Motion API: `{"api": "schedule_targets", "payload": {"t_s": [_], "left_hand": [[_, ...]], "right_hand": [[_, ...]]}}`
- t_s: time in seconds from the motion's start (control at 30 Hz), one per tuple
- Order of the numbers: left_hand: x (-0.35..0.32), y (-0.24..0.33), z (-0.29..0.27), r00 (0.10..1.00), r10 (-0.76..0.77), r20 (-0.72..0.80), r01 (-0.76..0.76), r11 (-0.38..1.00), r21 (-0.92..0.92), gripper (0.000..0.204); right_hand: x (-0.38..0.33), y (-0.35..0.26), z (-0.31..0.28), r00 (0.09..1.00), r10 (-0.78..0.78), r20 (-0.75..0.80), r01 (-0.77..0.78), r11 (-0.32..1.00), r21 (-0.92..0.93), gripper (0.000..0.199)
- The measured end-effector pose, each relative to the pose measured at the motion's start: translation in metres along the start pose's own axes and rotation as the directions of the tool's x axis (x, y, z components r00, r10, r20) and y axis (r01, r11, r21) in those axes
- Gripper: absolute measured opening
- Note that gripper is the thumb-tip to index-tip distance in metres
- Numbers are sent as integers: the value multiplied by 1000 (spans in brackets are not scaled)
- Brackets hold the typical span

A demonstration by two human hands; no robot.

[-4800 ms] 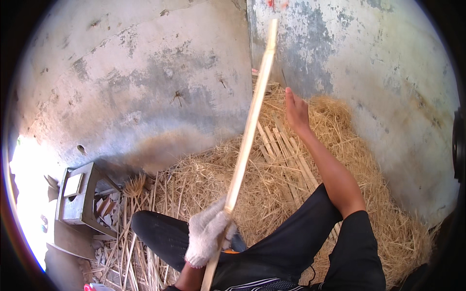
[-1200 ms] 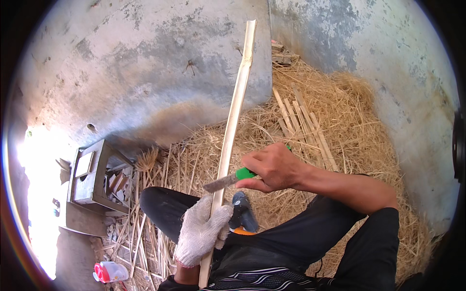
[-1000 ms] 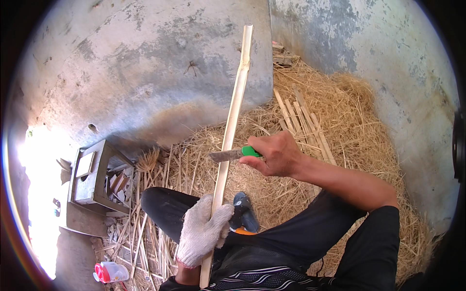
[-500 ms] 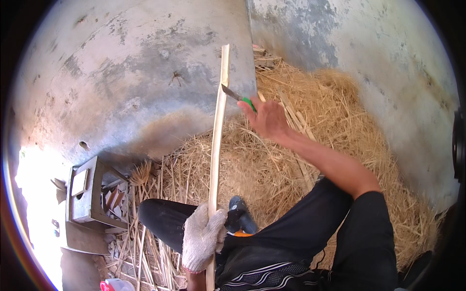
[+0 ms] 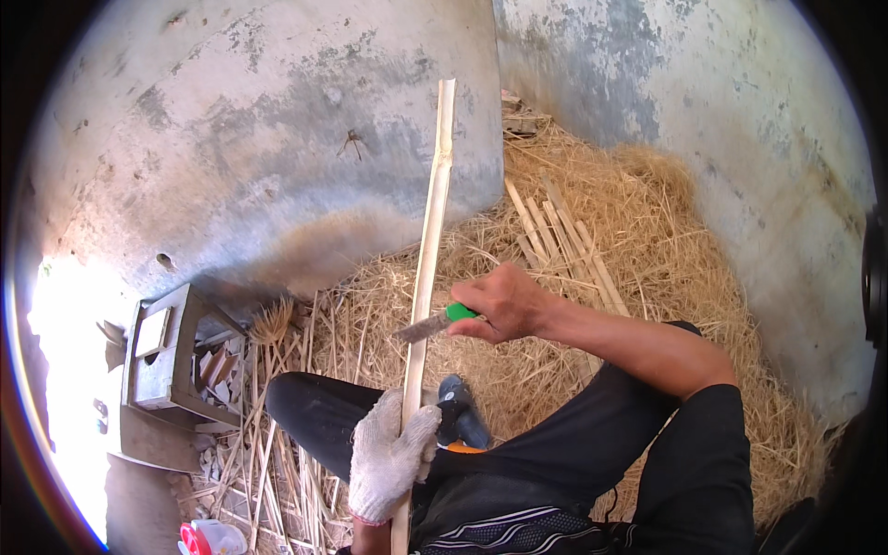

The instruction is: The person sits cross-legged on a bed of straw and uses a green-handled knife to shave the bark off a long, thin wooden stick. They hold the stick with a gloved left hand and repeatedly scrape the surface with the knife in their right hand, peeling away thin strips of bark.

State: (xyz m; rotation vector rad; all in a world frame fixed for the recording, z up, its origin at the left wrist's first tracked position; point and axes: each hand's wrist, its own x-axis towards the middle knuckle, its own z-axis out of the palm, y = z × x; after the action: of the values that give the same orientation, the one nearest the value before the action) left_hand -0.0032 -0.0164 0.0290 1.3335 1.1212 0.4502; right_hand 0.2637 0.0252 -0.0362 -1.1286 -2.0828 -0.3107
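Note:
A long, pale split-bamboo strip (image 5: 427, 250) runs up from my lap toward the wall, its hollow side showing and a node near the far end. In a knitted white work glove, my left hand (image 5: 393, 453) is wrapped round the strip's lower part above my thigh. My bare right hand (image 5: 504, 303) grips the green handle of a knife (image 5: 427, 327). The knife's dark blade lies across the strip, a little beyond the glove; whether it touches the bamboo I cannot tell.
A heap of straw-like shavings (image 5: 647, 240) covers the floor ahead and to the right, with several bamboo strips (image 5: 564, 231) lying on it. A wooden stool-like frame (image 5: 180, 351) stands at the left by loose sticks (image 5: 268, 472). A red-lidded container (image 5: 215, 536) sits near the lower left.
My right hand has brought the knife down along the strip, from near its far end to closer to my glove. My left hand keeps its hold; the strip's far end now appears slightly further right.

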Motion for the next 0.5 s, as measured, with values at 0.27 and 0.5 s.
{"api": "schedule_targets", "payload": {"t_s": [0.27, 0.5], "left_hand": [[-1, 2, 1, 1000, 20, 2, -20, 1000, 11, 20], [3, 2, -1, 999, 11, 44, -5, 991, -135, 22]], "right_hand": [[1, 4, 5, 998, 19, -56, -23, 997, -71, 54], [9, 5, 6, 996, 45, -79, -52, 994, -92, 55]]}}
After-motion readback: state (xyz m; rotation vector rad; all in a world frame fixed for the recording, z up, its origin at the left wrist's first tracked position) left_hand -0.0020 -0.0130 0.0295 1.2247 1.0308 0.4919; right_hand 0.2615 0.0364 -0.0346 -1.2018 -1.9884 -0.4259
